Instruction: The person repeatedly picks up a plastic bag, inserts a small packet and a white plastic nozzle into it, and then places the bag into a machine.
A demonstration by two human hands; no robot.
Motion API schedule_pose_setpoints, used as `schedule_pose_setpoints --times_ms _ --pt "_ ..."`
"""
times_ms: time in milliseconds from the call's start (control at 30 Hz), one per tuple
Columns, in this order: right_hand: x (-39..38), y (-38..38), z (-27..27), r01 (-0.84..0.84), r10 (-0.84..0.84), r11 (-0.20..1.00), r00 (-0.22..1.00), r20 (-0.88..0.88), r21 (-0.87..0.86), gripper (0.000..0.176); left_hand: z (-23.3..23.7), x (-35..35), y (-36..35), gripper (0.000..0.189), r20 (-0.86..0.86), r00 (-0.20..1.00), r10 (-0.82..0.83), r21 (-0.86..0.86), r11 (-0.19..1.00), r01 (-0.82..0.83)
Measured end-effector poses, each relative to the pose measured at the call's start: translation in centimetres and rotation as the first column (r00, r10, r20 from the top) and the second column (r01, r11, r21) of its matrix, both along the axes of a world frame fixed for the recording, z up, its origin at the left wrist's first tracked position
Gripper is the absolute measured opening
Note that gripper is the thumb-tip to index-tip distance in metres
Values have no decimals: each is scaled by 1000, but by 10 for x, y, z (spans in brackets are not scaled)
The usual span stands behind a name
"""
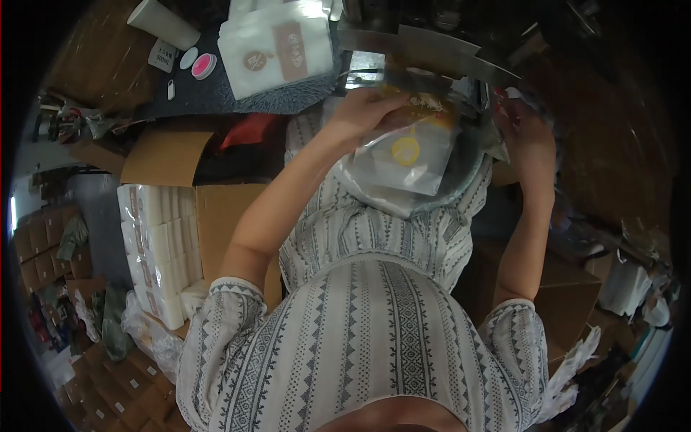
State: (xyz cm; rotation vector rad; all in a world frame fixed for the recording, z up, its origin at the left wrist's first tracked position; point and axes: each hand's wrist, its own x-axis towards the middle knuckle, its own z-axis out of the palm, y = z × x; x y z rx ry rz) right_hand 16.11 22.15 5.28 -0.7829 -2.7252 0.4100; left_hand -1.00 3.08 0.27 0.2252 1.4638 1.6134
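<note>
My left hand grips the upper left side of a clear plastic bag with a yellow round print, an orange-brown top band and something white inside. The bag lies over my lap, at the front edge of a dark metal machine. Off to the right, my right hand is closed, its fingers curled by a small red and shiny thing that is too blurred to name. Beneath the bag, more clear plastic with a pale rim spreads over my patterned dress.
A stack of white printed packs lies on a grey cloth at the upper left, near a white cup and a pink round tin. An open cardboard box stands left, beside piled white packs. Another carton is right.
</note>
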Motion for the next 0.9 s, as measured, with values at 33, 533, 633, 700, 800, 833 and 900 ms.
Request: schedule_pose_setpoints --times_ms 33,533,633,700,800,833,900 --pt "2 13 -12 52 -63 992 994 87 118 21 -1 0 -3 33 -87 995 -45 -34 999 42" --pt "-13 -33 21 -305 173 843 933 -314 -443 20 -7 -28 -114 12 -959 -54 -277 -219 852 -475" --pt "-43 -69 17 -477 323 804 852 -412 -354 19 18 -5 -107 9 -986 -49 -161 -122 887 -446" --pt "-53 -79 14 -534 407 805 815 -413 -260 20 27 7 -105 8 -992 -59 -113 -77 902 -426" --pt "-55 -80 9 -615 501 748 770 -395 -249 23 28 18 -96 9 -985 69 -157 -169 954 -247" --pt "-54 -79 7 -638 517 693 764 -385 -336 25 22 20 -93 11 -953 216 -212 -244 960 -135" --pt "-51 -72 -2 -528 375 718 843 -386 -455 28 17 25 -80 15 -894 353 -277 -299 954 -10"
